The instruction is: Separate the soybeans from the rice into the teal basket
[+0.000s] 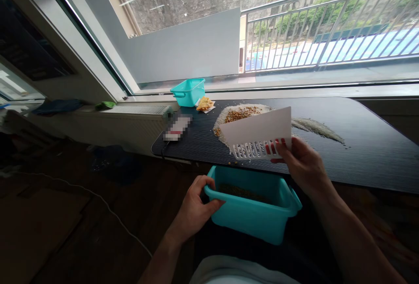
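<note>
My left hand (196, 207) is closed around the left rim of a turquoise plastic bin (248, 220), which sits just below the table's front edge. Dark, fine-grained stuff lies in the bottom of the bin; its kind I cannot make out. In my right hand (303, 161) is a white slotted card (257, 131), pinched at its right end and raised over the front of the table. Behind the card spreads a heap of white grains (222, 120) with yellow-brown kernels (240, 112) on top. A streak of greenish-grey grains (317, 127) lies to the right.
A second turquoise bin (189, 93) stands at the back left of the dark table (369, 144), beside a folded yellowish piece (205, 104) on white paper. A blurred-out flat object (177, 128) with a cable lies at the left edge. A radiator (140, 120) and window border the table.
</note>
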The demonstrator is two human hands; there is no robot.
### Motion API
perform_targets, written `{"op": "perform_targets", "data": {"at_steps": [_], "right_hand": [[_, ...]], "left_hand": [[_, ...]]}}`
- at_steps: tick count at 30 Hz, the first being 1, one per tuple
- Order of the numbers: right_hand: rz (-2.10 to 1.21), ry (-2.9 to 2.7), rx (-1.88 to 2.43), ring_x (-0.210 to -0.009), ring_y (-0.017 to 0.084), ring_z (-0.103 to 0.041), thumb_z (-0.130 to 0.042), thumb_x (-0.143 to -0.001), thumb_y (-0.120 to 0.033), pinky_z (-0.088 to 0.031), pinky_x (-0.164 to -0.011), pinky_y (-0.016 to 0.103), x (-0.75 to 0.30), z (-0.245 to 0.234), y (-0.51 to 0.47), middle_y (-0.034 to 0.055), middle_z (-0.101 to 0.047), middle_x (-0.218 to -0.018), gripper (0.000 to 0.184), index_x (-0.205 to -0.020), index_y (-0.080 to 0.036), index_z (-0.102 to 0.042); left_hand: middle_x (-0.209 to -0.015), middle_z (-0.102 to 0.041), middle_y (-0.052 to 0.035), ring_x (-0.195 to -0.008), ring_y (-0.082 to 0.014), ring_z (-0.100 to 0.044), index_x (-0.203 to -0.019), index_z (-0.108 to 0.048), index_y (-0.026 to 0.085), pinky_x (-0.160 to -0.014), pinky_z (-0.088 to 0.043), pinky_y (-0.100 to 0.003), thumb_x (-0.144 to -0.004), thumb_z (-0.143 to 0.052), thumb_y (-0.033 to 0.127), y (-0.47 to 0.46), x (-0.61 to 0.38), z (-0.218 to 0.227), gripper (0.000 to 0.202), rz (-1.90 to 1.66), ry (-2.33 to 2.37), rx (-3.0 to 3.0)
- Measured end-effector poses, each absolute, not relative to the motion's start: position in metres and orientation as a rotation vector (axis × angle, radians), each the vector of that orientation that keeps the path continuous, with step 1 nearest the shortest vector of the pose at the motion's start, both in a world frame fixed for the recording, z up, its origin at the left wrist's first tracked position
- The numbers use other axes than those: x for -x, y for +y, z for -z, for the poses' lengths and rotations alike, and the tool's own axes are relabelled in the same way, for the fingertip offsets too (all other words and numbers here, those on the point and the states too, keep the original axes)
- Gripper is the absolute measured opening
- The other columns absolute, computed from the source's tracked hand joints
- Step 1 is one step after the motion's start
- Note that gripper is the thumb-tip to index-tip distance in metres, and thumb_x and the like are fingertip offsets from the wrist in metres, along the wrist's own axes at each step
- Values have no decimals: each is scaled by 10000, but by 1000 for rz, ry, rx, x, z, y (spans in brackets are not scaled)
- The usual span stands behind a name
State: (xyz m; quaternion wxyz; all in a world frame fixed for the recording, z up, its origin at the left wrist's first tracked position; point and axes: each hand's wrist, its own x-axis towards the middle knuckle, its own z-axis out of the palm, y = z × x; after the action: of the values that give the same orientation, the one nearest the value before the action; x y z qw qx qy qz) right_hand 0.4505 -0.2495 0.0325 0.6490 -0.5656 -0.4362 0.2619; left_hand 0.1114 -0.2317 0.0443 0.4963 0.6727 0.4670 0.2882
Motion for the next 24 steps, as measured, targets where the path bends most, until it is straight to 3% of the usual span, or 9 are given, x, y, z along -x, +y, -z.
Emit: {"op": "perform_targets", "data": {"at_steps": [15, 24], "right_hand": [[-649, -1056, 1285, -935, 352, -942, -1012, -877, -969, -853, -708, 486, -447, -36, -241, 68, -925, -972, 695, -1072, -308, -919], [-451, -918, 1300, -959, 324, -969, -1044, -879, -923, -875, -765, 480, -478, -29, -248, 47, -944, -1014, 689, -1134, -300, -898]], "left_hand": [[-942, -646, 29, -954, -269, -665, -962, -717, 288, -895, -590, -339, -843, -942, 413, -232, -109, -42, 284, -708, 1139, -1639], [-1001, -673, 9, -1045, -297, -741, -972, -719, 287, -980, -606, -362, -896, -955, 380, -231, -108, -39, 266, -707, 1110, -1676]]}}
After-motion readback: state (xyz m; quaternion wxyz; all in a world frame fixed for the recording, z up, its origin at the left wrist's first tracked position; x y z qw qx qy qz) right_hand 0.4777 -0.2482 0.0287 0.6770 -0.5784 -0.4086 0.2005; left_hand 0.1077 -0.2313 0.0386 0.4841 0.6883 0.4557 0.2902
